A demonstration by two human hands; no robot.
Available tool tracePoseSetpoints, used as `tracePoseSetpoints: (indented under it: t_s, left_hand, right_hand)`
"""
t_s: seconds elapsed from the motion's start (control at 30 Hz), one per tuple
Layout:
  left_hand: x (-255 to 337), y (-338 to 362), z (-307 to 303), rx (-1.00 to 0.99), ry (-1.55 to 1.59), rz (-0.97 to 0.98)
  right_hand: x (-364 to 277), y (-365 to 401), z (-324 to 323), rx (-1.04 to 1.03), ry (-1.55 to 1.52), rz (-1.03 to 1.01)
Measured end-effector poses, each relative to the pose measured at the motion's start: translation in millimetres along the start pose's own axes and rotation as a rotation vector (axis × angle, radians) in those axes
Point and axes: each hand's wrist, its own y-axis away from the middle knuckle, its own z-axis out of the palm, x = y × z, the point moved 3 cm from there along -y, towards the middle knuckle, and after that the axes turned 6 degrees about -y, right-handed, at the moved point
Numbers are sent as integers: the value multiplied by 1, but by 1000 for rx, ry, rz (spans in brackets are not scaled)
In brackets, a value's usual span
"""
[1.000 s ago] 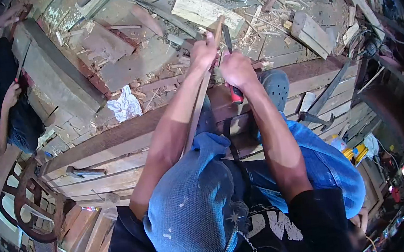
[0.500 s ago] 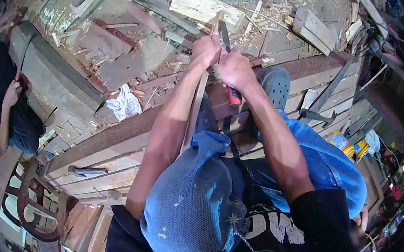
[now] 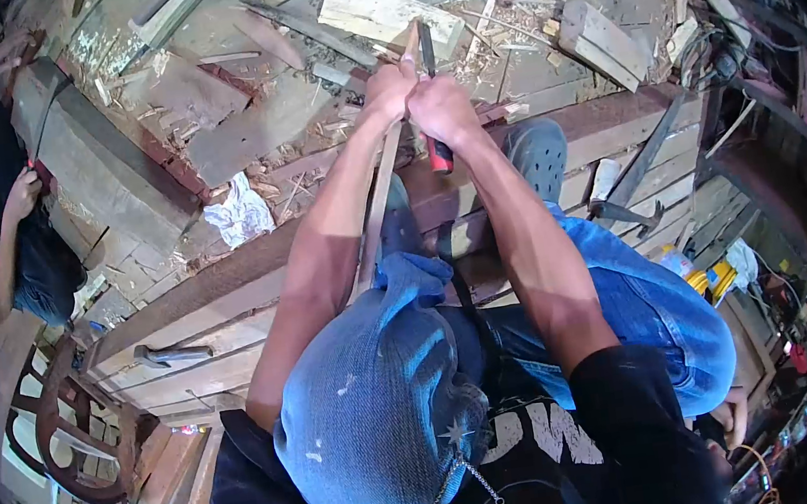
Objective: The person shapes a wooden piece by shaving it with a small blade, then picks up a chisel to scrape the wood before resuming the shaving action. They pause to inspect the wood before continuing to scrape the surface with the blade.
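My left hand (image 3: 391,89) is closed around the upper part of a long thin wooden strip (image 3: 380,209), which slopes down between my arms to my raised jeans-covered knee. My right hand (image 3: 443,109) grips a tool with a red-and-black handle (image 3: 440,155) and a narrow dark blade (image 3: 425,43). This blade lies alongside the strip's pointed far end; its exact kind is hard to make out. Both hands are close together, the right one touching or nearly touching the left.
Wood offcuts, shavings and a pale board (image 3: 389,14) litter the floor ahead. A white rag (image 3: 239,210) lies left of my arms. Hammer-like tools rest on the slatted wood (image 3: 172,355) and at right (image 3: 635,208). Another person's hand (image 3: 22,193) holds a red-handled blade at left.
My right hand has slid forward with the red-handled tool, closer to my left hand. The whole view has shifted slightly. My left hand still grips the strip.
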Motion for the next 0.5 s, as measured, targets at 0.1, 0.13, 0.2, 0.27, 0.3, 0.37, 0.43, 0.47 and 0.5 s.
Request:
tracePoseSetpoints:
  t_s: [0.1,0.13,0.2,0.27,0.3,0.37,0.43,0.47,0.5]
  left_hand:
    - [-2,-5,1,31,-4,-87]
    - [2,-4,0,40,-4,-76]
    - [4,1,-1,34,42,-102]
    - [8,2,-8,92,6,-82]
    - [10,6,-10,73,32,-78]
    - [14,16,-9,8,174,-106]
    - [3,5,-4,13,186,-109]
    - [-4,-3,2,3,193,-113]
    - [-9,-7,7,-64,209,-146]
  right_hand:
    - [-11,10,-7,-35,-84,47]
    - [-6,9,-7,-26,-83,36]
    - [-4,9,-6,7,-41,-33]
    - [-7,11,-5,59,-24,-67]
    - [-5,10,1,108,53,-92]
    - [8,10,3,117,69,-112]
    - [-19,14,-13,75,45,-100]
    - [-25,16,-17,35,17,-74]
    - [-26,12,-19,47,-52,13]
